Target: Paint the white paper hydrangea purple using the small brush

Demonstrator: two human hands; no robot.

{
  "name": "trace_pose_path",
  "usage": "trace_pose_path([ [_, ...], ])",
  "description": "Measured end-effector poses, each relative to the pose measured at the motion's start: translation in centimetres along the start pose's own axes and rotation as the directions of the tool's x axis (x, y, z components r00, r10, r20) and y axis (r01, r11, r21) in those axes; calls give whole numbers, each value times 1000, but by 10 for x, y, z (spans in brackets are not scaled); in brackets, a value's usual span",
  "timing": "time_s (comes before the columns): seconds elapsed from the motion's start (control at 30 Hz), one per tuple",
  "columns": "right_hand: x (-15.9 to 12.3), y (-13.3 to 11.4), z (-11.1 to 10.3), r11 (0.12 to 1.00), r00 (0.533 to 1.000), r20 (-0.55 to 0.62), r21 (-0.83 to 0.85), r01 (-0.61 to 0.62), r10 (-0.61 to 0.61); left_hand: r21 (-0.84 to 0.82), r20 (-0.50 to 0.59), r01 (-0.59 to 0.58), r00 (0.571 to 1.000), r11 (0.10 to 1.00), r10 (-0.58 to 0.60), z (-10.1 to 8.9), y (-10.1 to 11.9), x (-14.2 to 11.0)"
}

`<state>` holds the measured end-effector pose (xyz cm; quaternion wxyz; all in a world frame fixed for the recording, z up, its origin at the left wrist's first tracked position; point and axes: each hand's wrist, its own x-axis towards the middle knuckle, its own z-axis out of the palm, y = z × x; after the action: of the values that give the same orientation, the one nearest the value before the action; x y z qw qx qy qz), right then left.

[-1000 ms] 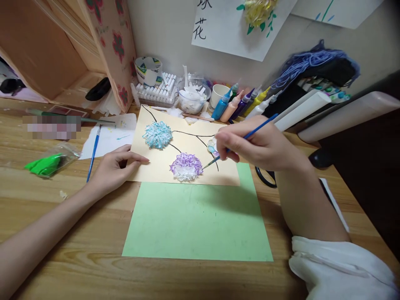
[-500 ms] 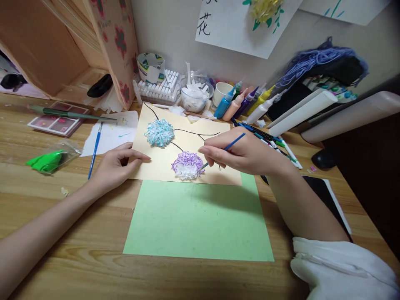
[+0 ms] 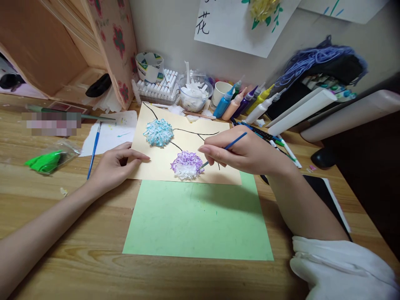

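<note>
My right hand [image 3: 240, 150] pinches a thin blue paintbrush [image 3: 236, 140]. Its tip touches the right edge of a ruffled flower [image 3: 186, 165], purple in its upper part and white along the bottom. My left hand [image 3: 117, 164] lies at the left edge of the cream sheet [image 3: 162, 168], thumb and index finger stretched out and apart. Up and left of the purple flower, a blue-and-white ruffled flower [image 3: 158, 133] is on the same sheet, with thin black branch lines running between. Under the cream sheet's lower edge lies a green sheet [image 3: 198, 225].
Paint bottles [image 3: 223, 104], a paper cup [image 3: 221, 93], a bowl of white scraps [image 3: 195, 95] and a box of markers [image 3: 161, 87] line the wall. At left lie a second blue brush [image 3: 94, 150], a paint-marked paper [image 3: 125, 125] and a green packet [image 3: 46, 161].
The brush's handle end has tipped slightly to the right, while its tip stays at the purple flower's right edge. My left hand stays in place.
</note>
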<state>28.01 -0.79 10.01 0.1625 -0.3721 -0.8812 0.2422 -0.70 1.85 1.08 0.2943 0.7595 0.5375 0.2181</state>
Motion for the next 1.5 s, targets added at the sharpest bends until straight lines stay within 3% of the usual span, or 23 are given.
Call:
trace_pose_path([
  [0.43, -5, -4, -9, 999, 999, -10, -28, -39, 39, -1, -4, -4, 1000, 1000, 4, 0, 2, 1],
  [0.53, -9, -3, -19, 986, 982, -123, -71, -154, 144, -6, 1, -21, 1000, 1000, 21, 0, 0, 0],
  [0.63, -12, 6, -28, 919, 928, -210, -186, -346, 307, -8, 8, -36, 999, 999, 36, 0, -4, 0],
  [0.73, -11, 18, -31, 821, 872, -163, -295, -489, 461, -3, 17, -33, 999, 999, 33, 0, -7, 0],
  [0.83, -7, 27, -28, 777, 831, -99, -311, -548, 547, 4, 21, -32, 999, 999, 32, 0, -7, -1],
  [1.03, -4, 30, -25, 800, 833, -39, -259, -542, 552, 0, 18, -42, 999, 999, 42, 0, -7, 0],
  [1.17, -7, 34, -29, 815, 858, -117, -273, -512, 500, -3, 17, -47, 999, 999, 47, 0, -8, 0],
  [1.27, -8, 39, -29, 778, 840, -171, -318, -542, 515, -2, 22, -34, 999, 999, 34, -1, -7, 0],
  [1.37, -6, 42, -26, 768, 825, -123, -313, -559, 551, 3, 22, -30, 999, 1000, 30, -1, -6, 0],
  [1.5, -5, 42, -25, 805, 842, -81, -258, -534, 533, 14, 26, -34, 999, 999, 33, -1, -5, 0],
])
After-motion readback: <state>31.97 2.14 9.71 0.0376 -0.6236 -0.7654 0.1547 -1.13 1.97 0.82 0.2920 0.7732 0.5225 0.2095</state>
